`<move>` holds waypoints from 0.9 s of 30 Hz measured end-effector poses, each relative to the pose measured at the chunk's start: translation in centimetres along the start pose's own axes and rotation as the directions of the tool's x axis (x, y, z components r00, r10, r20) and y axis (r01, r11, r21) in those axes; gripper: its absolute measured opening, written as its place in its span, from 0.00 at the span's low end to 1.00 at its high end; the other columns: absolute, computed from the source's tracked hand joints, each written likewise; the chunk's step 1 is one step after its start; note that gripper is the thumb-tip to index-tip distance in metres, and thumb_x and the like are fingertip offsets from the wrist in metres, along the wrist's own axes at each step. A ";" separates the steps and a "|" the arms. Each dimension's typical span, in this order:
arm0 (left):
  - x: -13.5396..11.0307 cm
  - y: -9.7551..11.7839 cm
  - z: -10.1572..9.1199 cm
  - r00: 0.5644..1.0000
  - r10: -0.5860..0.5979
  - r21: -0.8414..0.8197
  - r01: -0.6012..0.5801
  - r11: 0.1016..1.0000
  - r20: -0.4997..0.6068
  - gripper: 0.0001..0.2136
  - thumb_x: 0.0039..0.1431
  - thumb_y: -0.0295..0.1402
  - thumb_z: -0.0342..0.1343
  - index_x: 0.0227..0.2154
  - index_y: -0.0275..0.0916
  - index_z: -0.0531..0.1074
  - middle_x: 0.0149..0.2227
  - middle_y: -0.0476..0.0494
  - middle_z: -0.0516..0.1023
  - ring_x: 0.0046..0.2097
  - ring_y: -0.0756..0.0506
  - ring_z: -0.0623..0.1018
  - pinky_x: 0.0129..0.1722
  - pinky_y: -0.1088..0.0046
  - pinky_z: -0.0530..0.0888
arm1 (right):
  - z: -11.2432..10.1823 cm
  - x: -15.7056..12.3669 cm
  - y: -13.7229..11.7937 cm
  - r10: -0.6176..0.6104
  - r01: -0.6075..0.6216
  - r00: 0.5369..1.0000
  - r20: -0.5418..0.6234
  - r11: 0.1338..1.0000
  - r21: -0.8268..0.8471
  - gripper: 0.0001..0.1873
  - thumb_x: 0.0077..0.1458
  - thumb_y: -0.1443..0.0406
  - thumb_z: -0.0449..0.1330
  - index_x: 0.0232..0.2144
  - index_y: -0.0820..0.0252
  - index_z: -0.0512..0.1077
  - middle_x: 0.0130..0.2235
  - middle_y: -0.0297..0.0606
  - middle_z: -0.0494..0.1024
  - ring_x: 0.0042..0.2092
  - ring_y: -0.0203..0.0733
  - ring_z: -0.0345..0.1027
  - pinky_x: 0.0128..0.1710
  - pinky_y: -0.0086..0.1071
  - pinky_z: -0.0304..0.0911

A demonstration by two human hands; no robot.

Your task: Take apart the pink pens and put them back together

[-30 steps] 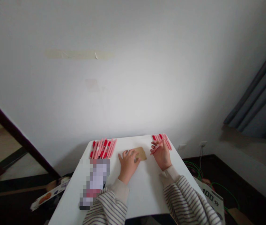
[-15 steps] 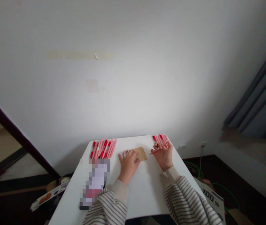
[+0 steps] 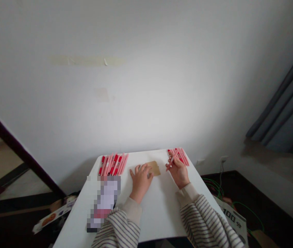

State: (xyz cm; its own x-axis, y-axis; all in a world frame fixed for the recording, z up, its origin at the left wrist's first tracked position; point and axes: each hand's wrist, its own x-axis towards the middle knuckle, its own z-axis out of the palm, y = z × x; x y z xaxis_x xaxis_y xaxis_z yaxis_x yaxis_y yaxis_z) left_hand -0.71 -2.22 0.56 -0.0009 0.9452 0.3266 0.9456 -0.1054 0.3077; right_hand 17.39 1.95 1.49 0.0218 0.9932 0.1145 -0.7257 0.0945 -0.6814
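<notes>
A slim pink pen (image 3: pixel 172 159) is gripped in the fingers of my right hand (image 3: pixel 181 174), tilted, with its upper end leaning right. Just behind that hand, several pink and red pens (image 3: pixel 184 156) lie side by side at the far right corner of the white table. My left hand (image 3: pixel 140 181) rests palm down with its fingers curved and apart. Its fingertips reach the left part of a small tan card (image 3: pixel 156 168) and cover some of it. Another row of pink and red pens (image 3: pixel 113 164) lies at the far left corner.
A blurred-out, pixelated item (image 3: pixel 104 203) lies on the left side of the white table (image 3: pixel 159 217). The wall (image 3: pixel 146 103) rises right behind the table. Green cable (image 3: pixel 215 186) and a printed box (image 3: pixel 232 215) are on the floor to the right.
The pen in my right hand has swung from nearly level to a steeper slant, and the fingers have shifted around it. My left hand has stayed in place on the card.
</notes>
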 end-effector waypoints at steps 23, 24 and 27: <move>4.3 -1.0 2.0 0.989 -0.072 0.057 0.079 0.995 -0.127 0.17 0.62 0.40 0.44 0.52 0.53 0.68 0.59 0.45 0.67 0.61 0.37 0.60 0.57 0.31 0.53 | -2.2 1.1 0.6 -0.497 0.289 0.856 0.143 0.231 -0.929 0.20 0.53 0.53 0.57 0.41 0.59 0.76 0.40 0.45 0.79 0.41 0.46 0.68 0.45 0.43 0.61; 4.3 -0.9 1.9 0.989 -0.063 0.058 0.071 0.996 -0.132 0.17 0.62 0.40 0.45 0.52 0.52 0.68 0.59 0.44 0.67 0.61 0.37 0.61 0.57 0.32 0.53 | -2.3 1.0 0.5 -0.523 0.251 0.837 0.159 0.110 -0.962 0.18 0.54 0.54 0.56 0.40 0.57 0.76 0.40 0.43 0.79 0.43 0.48 0.67 0.47 0.44 0.58; 4.1 -0.2 1.6 0.991 -0.025 0.048 0.032 0.998 -0.131 0.16 0.61 0.40 0.46 0.50 0.51 0.70 0.58 0.44 0.68 0.60 0.36 0.61 0.57 0.32 0.52 | -2.3 0.7 0.5 -0.564 0.088 0.809 0.164 -0.159 -0.983 0.15 0.57 0.56 0.53 0.38 0.53 0.77 0.39 0.40 0.79 0.47 0.51 0.63 0.50 0.48 0.51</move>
State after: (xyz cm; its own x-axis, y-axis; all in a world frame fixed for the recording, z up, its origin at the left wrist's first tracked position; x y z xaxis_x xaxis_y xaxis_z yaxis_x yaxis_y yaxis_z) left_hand -0.40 2.16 0.42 -0.0673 0.8988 0.4331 0.9597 -0.0604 0.2744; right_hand 18.60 2.85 -0.42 0.3142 0.7390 0.5959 0.7937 0.1399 -0.5920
